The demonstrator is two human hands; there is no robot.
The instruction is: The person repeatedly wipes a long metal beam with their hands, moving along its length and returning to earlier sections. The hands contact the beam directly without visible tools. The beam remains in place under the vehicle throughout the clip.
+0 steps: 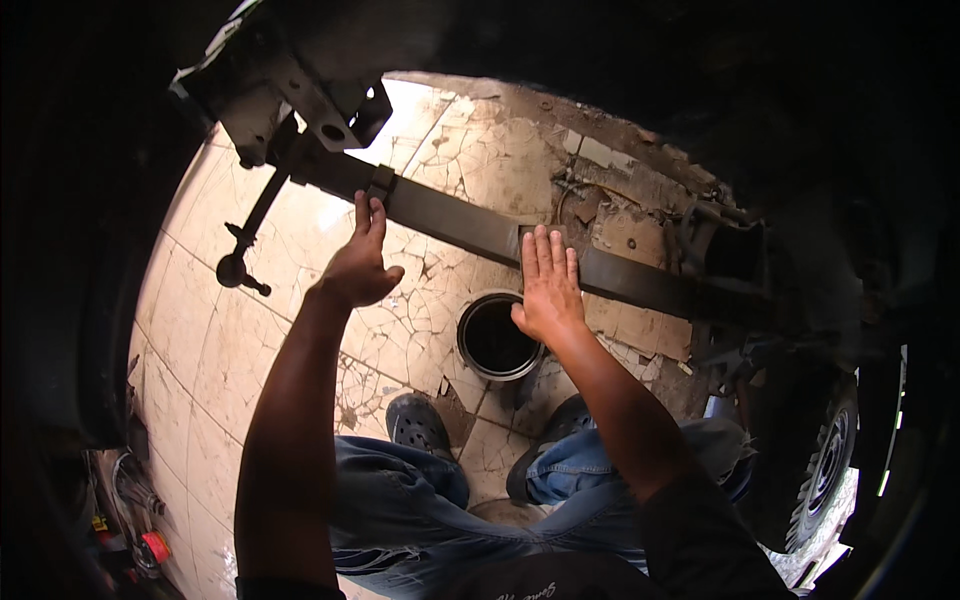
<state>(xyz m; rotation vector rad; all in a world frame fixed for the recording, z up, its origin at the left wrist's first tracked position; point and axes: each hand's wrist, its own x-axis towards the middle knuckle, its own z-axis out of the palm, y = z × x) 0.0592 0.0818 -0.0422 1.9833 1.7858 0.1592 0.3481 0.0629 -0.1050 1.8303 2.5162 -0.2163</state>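
Observation:
A long flat leaf spring [450, 222] slants across the view, from a dark metal bracket [335, 125] at the upper left down to the right. My left hand [362, 268] is open, with two fingers stretched toward a clip [381, 182] around the spring and the thumb apart. Whether those fingertips touch the metal is hard to tell. My right hand [552, 290] lies flat with its fingers extended over the spring's middle. Under these fingers shows the edge of a thin, dark brownish square piece [524, 233], whose kind I cannot make out.
A round container [462, 350] with a dark inside stands on cracked floor tiles [215, 340], between the spring and my shoes [415, 425]. A rod with a ball-shaped end [232, 270] hangs at the left. A tyre [825, 470] stands at the right. A red object [155, 547] lies lower left.

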